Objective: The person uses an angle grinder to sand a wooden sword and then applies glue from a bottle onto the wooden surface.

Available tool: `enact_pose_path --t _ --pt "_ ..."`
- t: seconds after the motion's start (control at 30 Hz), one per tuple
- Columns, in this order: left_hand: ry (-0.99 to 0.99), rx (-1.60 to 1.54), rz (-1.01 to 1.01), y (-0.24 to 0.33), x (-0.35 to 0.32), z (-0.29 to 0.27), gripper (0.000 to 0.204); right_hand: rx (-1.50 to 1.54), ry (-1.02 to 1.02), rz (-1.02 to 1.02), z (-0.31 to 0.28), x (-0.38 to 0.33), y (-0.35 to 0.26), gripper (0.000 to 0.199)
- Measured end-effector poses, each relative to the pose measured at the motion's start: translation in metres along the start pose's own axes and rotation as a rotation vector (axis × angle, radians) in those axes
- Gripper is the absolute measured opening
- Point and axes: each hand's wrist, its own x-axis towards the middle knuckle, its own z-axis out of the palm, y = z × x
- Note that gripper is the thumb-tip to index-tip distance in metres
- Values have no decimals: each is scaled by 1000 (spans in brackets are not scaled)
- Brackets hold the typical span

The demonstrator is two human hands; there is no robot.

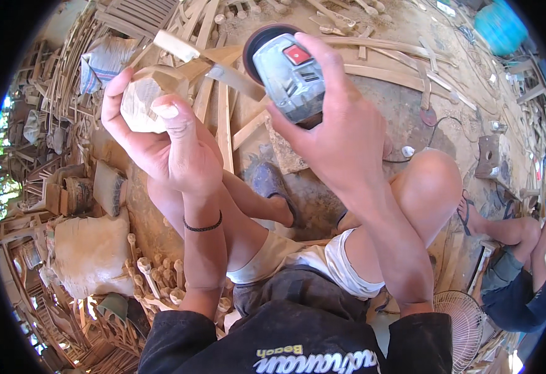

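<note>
My left hand (161, 134) grips a pale, faceted wooden piece (142, 96) by its thick end; a narrow stem of it (176, 47) points up and to the right. My right hand (341, 128) holds a grey angle grinder (288, 75) with a red switch on top. Its dark round disc (257, 43) sits just right of the wooden piece, close to the stem. I am seated low, with my bare knees below both hands.
Wooden slats and offcuts (385, 68) cover the dusty ground ahead. Carved wooden spindles (154, 274) and sacks (92, 249) lie at my left. Another person's legs (509, 237) are at the right, beside a white fan (466, 321). A turquoise container (500, 28) stands far right.
</note>
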Motion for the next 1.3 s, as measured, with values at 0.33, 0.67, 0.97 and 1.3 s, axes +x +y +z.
enact_pose_path --t 0.33,0.67,0.97,1.3 --pt "-35 -58 40 0 -2 0 66 -106 -84 -38 19 7 -10 81" --pt "-51 77 55 -3 -6 -1 75 -119 -23 -131 30 14 -13 88" --pt "-162 170 74 2 -18 5 75 -86 21 -124 31 20 -17 79" --pt "-22 134 -31 6 -12 6 75 -89 -38 -122 26 14 -9 77"
